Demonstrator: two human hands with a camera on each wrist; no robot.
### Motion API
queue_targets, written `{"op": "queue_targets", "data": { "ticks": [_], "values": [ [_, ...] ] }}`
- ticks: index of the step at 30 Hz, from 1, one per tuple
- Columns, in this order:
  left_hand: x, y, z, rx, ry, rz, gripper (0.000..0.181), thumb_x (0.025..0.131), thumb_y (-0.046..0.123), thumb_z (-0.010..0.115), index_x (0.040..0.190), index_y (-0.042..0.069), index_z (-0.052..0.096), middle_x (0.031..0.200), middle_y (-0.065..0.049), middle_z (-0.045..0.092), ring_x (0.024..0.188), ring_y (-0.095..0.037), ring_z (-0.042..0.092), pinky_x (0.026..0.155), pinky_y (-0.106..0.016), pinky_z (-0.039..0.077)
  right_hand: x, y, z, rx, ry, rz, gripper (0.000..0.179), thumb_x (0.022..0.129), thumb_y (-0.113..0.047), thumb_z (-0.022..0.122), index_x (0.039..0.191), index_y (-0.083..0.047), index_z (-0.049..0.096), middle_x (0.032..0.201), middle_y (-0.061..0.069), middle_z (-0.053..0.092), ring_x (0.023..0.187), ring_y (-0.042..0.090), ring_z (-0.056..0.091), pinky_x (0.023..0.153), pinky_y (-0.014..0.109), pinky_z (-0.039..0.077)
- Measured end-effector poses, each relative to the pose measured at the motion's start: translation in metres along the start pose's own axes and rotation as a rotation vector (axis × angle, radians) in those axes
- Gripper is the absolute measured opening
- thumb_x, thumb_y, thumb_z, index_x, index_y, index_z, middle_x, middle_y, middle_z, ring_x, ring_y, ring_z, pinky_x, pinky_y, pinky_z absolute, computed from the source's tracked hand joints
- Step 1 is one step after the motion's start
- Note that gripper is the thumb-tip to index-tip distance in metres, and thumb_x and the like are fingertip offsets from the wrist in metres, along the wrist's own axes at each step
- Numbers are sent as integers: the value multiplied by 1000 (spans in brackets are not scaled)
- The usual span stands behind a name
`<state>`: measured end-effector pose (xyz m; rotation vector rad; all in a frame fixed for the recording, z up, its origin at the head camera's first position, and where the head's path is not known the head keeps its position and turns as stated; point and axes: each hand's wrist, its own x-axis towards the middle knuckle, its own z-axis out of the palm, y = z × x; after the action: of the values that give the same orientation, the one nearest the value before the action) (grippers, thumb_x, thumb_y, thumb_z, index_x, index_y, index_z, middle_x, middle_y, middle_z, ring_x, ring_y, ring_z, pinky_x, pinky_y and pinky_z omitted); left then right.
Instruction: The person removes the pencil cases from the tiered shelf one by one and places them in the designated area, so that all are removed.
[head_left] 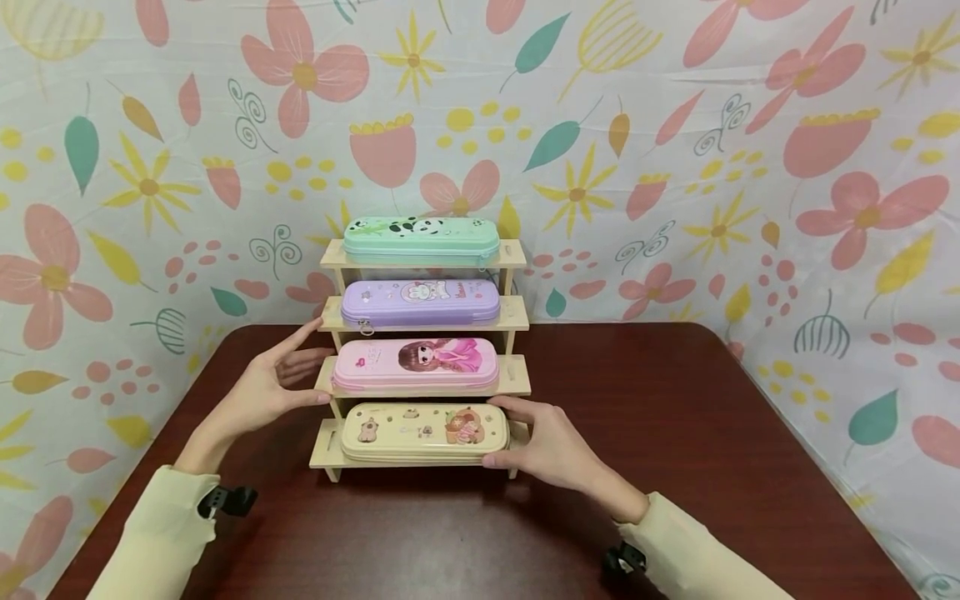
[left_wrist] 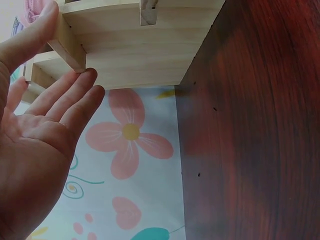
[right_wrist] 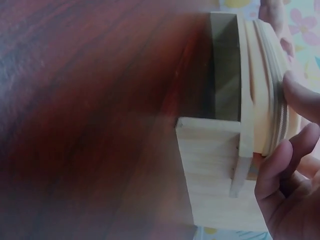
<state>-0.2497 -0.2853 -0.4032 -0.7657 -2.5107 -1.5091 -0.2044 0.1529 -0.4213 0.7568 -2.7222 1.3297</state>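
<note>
A four-step wooden rack (head_left: pixel 517 379) carries one pencil case per step. At the bottom lies a yellow pencil case (head_left: pixel 420 433) with cartoon prints. My right hand (head_left: pixel 558 446) grips its right end between thumb and fingers; the right wrist view shows the fingertips at the zipped side of the yellow case (right_wrist: pixel 265 90). My left hand (head_left: pixel 266 387) is at the rack's left side, fingers extended, thumb by the end of the second-lowest step. In the left wrist view, the fingertips of my left hand (left_wrist: pixel 45 135) meet the step's wooden end (left_wrist: pixel 70 45).
Above the yellow case lie a pink case (head_left: pixel 367 364) with a doll print, a purple case (head_left: pixel 375 304) with a ring pull, and a mint panda case (head_left: pixel 420 242) on top. The rack stands on a dark wood table (head_left: pixel 637 400), before a flower-print cloth (head_left: pixel 637 233).
</note>
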Motion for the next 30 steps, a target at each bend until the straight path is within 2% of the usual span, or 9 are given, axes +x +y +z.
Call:
{"op": "queue_targets", "data": {
  "ticks": [4, 11, 15, 22, 23, 24, 26, 28, 30],
  "values": [
    [0, 1, 0, 1, 2, 4, 108, 83, 1, 90, 169, 25, 29, 144, -24, 60, 132, -37, 59, 101, -19, 49, 1, 2, -2, 56, -19, 12, 71, 70, -32, 102, 134, -22, 72, 125, -9, 72, 113, 12, 66, 101, 44, 53],
    [0, 2, 0, -5, 3, 4, 108, 83, 0, 90, 169, 24, 29, 143, -25, 61, 132, -39, 59, 102, -19, 49, 1, 4, 1, 206, -48, 66, 81, 67, -27, 104, 139, -15, 70, 131, -5, 71, 123, 17, 63, 106, 46, 49],
    [-1, 2, 0, -6, 3, 4, 107, 83, 0, 90, 169, 23, 29, 143, -25, 61, 132, -39, 59, 102, -19, 49, 2, 4, 6, 211, -26, 94, 85, 64, -20, 105, 140, -12, 69, 133, -5, 70, 127, 16, 59, 111, 44, 43],
    [-1, 1, 0, 4, 5, -5, 107, 84, 1, 90, 169, 24, 29, 143, -24, 62, 132, -34, 61, 102, -19, 49, 2, 4, 10, 205, 0, 88, 82, 66, -26, 104, 139, -9, 70, 135, 0, 69, 127, 20, 58, 111, 47, 42],
    [-1, 1, 0, 8, 4, -6, 107, 84, 2, 90, 169, 24, 29, 142, -23, 62, 132, -34, 61, 101, -18, 49, 2, 4, 10, 207, -1, 90, 82, 66, -25, 104, 138, -9, 70, 134, 0, 69, 124, 18, 58, 109, 45, 43],
    [-1, 1, 0, 9, 3, -8, 107, 84, 2, 90, 169, 24, 28, 142, -23, 62, 132, -34, 60, 101, -19, 49, 1, 4, 9, 216, -6, 101, 81, 66, -24, 104, 138, -9, 70, 132, 1, 70, 112, 18, 63, 101, 42, 50],
    [-1, 1, 0, 12, 3, -11, 107, 84, 3, 90, 169, 25, 28, 143, -23, 62, 131, -34, 60, 101, -19, 49, 1, 3, 9, 233, -25, 127, 81, 67, -22, 103, 140, -10, 68, 118, 4, 74, 85, 16, 68, 78, 36, 58],
    [-1, 2, 0, 11, 1, -10, 107, 84, 3, 90, 169, 25, 28, 143, -23, 62, 131, -31, 61, 101, -20, 50, 0, 2, 8, 250, -43, 165, 83, 68, -21, 102, 143, -13, 66, 104, 8, 75, 58, 14, 63, 53, 31, 55],
    [-1, 2, 0, 7, 1, -6, 107, 84, 3, 90, 169, 25, 29, 143, -23, 62, 131, -29, 61, 102, -21, 50, -1, 1, 8, 266, -57, 197, 86, 69, -21, 102, 146, -15, 64, 96, 10, 74, 39, 16, 53, 37, 30, 46]
  ]
}}
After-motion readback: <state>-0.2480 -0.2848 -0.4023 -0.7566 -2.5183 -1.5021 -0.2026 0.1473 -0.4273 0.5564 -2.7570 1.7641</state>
